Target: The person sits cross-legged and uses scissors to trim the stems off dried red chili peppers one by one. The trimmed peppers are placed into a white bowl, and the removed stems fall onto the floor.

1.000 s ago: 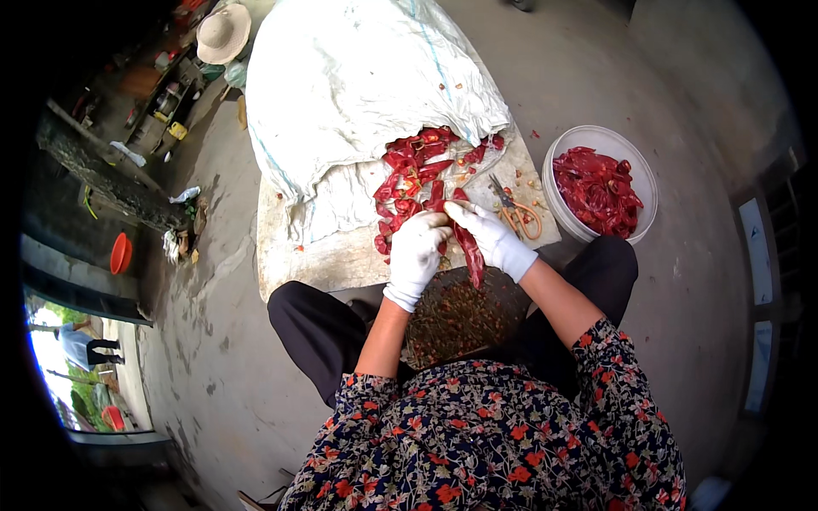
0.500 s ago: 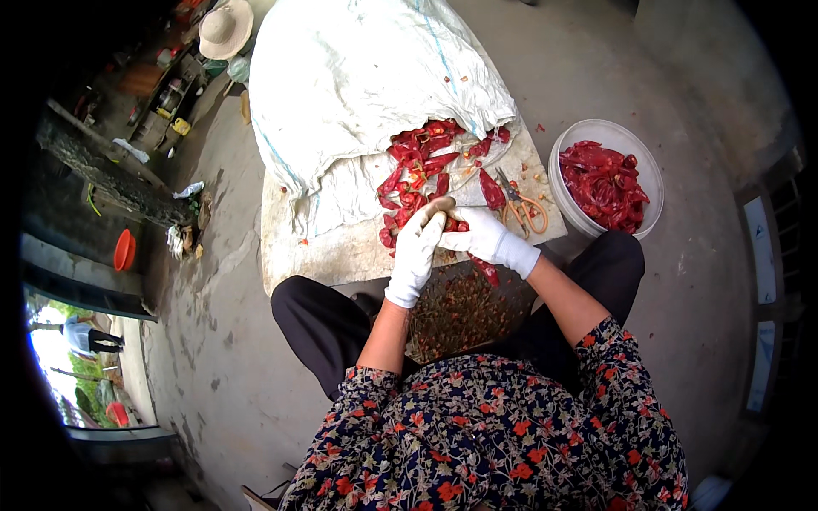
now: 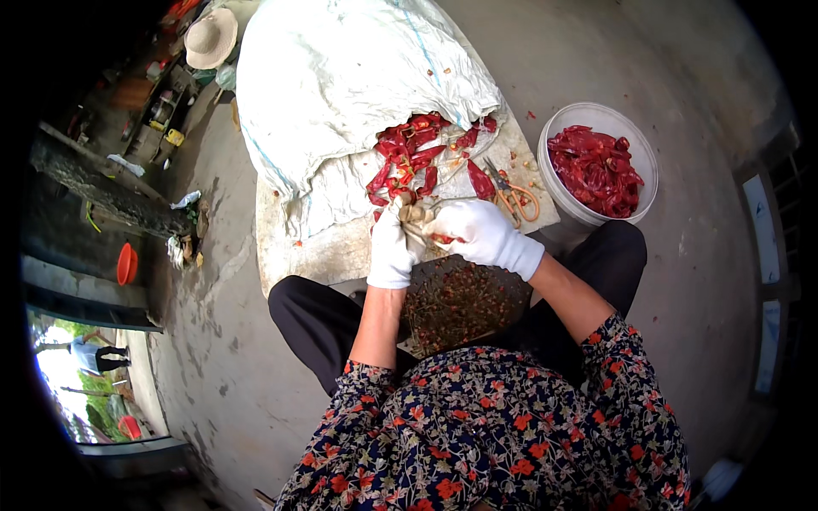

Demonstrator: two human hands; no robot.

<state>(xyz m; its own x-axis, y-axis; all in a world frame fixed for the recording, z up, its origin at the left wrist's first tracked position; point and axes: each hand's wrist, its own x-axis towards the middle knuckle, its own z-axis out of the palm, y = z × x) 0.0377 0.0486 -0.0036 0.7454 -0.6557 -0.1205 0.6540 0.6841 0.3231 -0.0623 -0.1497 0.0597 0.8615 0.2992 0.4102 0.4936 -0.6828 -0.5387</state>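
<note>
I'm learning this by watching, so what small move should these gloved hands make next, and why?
I'd probably ease the left hand away from the right hand, letting any loose bits drop. The hands meet at the fingers, a red piece shows by the right one, mostly hidden, and the heap of scraps lies just below them in view.

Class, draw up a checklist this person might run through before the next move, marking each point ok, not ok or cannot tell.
1. Both hands gloved: ok; left hand and right hand wear white gloves.
2. Grip secure: cannot tell; the hands hide most of the red piece.
3. Scissors set down: ok; on the pale board.
4. Board cleared: not ok; a loose pepper lies beside the scissors.
5. Bucket upright: ok.
</note>
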